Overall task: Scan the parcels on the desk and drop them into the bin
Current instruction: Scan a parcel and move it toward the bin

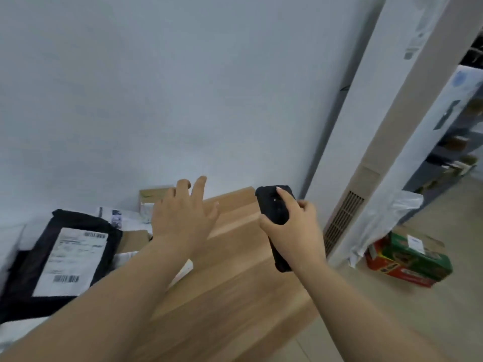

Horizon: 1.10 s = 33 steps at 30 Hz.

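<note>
My right hand (295, 231) grips a black handheld scanner (274, 205) upright above the right part of the wooden desk (235, 283). My left hand (183, 215) hovers over the desk with fingers spread and holds nothing. At the left lies a black parcel (47, 257) with a white barcode label. Behind it sit white parcels (122, 215) and a small cardboard box (153, 195) against the wall. No bin is in view.
A tall white air conditioner (379, 152) stands right of the desk. A red and green carton (407, 259) lies on the floor beside it. Shelves with boxes (454, 158) fill the far right. A pale wall (156, 87) is behind the desk.
</note>
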{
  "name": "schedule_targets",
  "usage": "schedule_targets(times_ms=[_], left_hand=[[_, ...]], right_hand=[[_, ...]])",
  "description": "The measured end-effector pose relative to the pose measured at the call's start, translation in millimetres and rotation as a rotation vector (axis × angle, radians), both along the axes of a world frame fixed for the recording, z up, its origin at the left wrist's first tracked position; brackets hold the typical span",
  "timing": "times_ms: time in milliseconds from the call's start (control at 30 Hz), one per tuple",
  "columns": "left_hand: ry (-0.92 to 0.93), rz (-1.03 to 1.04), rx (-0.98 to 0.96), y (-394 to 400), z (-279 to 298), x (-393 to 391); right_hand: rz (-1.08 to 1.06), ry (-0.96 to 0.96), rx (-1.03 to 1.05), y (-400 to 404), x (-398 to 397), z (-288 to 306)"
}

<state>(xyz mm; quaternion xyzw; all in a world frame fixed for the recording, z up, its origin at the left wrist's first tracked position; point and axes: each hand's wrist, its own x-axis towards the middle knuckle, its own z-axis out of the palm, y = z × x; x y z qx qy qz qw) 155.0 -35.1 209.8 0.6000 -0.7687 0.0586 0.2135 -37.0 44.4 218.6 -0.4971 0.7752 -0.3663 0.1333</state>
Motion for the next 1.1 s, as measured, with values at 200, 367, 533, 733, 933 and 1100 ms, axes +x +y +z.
schedule_targets(times_ms=[200,367,533,733,933,1100], left_hand=[[-0.005,0.206,0.038,-59.4,-8.9,34.3],[-0.034,0.253,0.076,-96.6,-29.8,48.1],[-0.089,0.333,0.161,-122.8,-56.0,58.3],[-0.017,0.416,0.308,-154.7,-86.2,67.4],[0.034,0.459,0.501,-190.3,-125.3,70.6],[0.077,0.426,0.548,-215.7,-156.7,79.1]], right_hand=[[0.219,-0.006,0.001,-94.8,28.2,-10.7],[0.298,0.028,0.073,-152.3,40.1,-19.4],[0.384,-0.069,0.095,-204.6,46.4,-50.0],[0.51,-0.071,0.171,-259.5,46.5,-82.1],[0.596,-0.051,0.291,-299.5,52.4,-119.1],[0.597,-0.059,0.32,-322.9,52.5,-148.5]])
